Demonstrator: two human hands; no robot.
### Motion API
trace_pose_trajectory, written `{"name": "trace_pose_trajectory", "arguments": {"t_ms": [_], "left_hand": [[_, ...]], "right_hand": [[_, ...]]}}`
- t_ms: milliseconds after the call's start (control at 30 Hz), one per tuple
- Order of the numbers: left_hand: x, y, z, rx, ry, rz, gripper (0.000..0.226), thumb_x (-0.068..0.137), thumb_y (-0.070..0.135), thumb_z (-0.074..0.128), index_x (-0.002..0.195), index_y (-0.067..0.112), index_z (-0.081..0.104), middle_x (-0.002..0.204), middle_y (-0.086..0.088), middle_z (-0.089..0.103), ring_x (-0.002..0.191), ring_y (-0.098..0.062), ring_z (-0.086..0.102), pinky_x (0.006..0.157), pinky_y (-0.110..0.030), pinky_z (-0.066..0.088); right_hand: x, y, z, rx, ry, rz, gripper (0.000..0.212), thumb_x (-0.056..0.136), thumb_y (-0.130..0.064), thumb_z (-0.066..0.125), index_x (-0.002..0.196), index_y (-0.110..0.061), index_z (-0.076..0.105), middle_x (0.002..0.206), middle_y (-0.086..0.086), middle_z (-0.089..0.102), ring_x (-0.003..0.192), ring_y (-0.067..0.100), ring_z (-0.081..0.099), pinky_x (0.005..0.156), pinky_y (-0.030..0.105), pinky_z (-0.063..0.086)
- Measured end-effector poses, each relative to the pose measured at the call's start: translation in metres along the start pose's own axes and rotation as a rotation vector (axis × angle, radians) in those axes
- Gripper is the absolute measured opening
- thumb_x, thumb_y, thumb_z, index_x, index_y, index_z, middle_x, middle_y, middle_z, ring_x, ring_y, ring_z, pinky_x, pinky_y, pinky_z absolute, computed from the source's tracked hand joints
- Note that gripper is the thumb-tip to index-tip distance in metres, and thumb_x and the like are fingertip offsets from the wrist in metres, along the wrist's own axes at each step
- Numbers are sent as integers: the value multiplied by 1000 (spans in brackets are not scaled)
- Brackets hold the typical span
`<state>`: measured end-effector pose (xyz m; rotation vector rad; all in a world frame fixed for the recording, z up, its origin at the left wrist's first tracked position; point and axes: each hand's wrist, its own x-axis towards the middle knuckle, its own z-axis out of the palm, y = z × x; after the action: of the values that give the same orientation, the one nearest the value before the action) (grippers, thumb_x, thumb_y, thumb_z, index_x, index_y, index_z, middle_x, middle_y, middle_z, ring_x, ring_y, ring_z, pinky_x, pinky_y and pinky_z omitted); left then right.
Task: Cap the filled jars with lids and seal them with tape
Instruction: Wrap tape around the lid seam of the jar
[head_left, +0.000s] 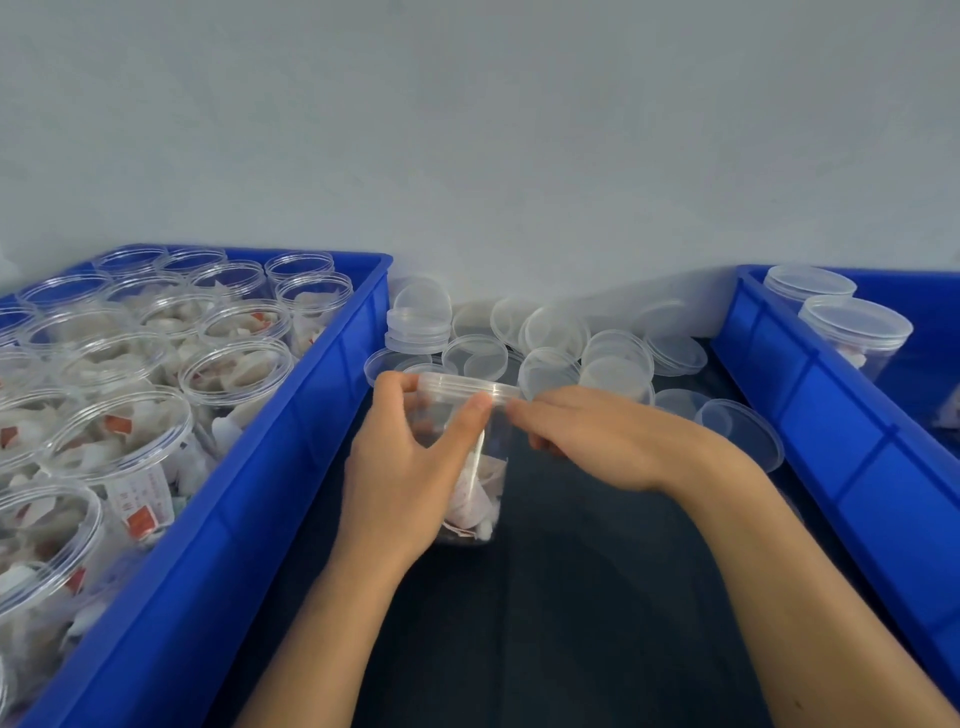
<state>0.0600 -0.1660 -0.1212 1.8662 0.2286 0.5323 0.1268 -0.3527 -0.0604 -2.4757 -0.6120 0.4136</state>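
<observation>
One clear jar (475, 467) stands upright on the dark table (571, 597) between two blue bins, with white and red packets showing through its wall. A clear lid (467, 387) sits on its mouth. The left hand (410, 467) is wrapped round the jar's side, fingers behind it and thumb across the front, the thumb tip pressed up at the lid's edge. The right hand (587, 441) reaches in from the right; its fingertips touch the lid's rim beside the left thumb. Whether they pinch something there cannot be told, since any tape is too clear to make out.

The left bin (291, 467) holds many open jars (234, 374) filled with the same packets, roughly fifteen in view, none with a lid; the rows run out of the picture, so the count is not exact. The right bin (810, 395) shows two capped jars (852, 332) standing side by side at its far end.

Behind the held jar, against the wall (467, 130), lies a loose heap of spare lids (613, 353), about fifteen, some flat, some leaning, and a short stack of them at the heap's left end.
</observation>
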Motion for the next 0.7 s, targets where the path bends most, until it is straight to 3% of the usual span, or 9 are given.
{"name": "trace_pose_trajectory", "arguments": {"t_ms": [100,167,267,433,567,700], "left_hand": [[0,1,2,-12,46,-45,44,76,77,56,108,48,58,106,36,65,92,13,64,75,-27,48],[-2,2,5,-4,67,-59,36,79,74,52,105,49,56,105,35,64,89,10,64,73,-32,48],[-5,3,7,42,79,-26,31,83,77,50,104,54,53,104,34,64,90,9,65,72,-30,48],[-5,4,7,44,85,51,39,81,83,58,102,50,57,105,34,67,93,10,67,72,-22,48],[-3,2,5,-13,66,25,35,83,79,60,102,49,61,106,34,69,93,10,68,71,-18,47],[-3,1,6,-112,66,-32,47,80,82,59,104,42,67,101,26,73,88,3,72,74,-25,50]], "right_hand": [[1,1,-1,119,-42,-33,32,103,-45,43,80,-27,56,67,-21,56,66,8,50,68,30,38],[0,0,0,139,-50,-63,30,104,-42,42,88,-23,59,71,-13,63,63,9,57,70,33,46],[0,-2,2,95,-39,-80,36,105,-41,40,100,-12,60,62,-11,60,55,8,53,66,32,45],[0,3,-4,55,64,-75,34,100,-46,51,82,-21,66,55,-17,53,52,3,46,63,33,38],[1,1,-2,-29,122,-88,37,101,-48,49,82,-22,68,57,-18,56,54,2,50,60,31,36],[3,-1,3,-93,161,-86,49,102,-55,44,92,-11,65,68,-8,57,59,6,49,62,34,40]]}}
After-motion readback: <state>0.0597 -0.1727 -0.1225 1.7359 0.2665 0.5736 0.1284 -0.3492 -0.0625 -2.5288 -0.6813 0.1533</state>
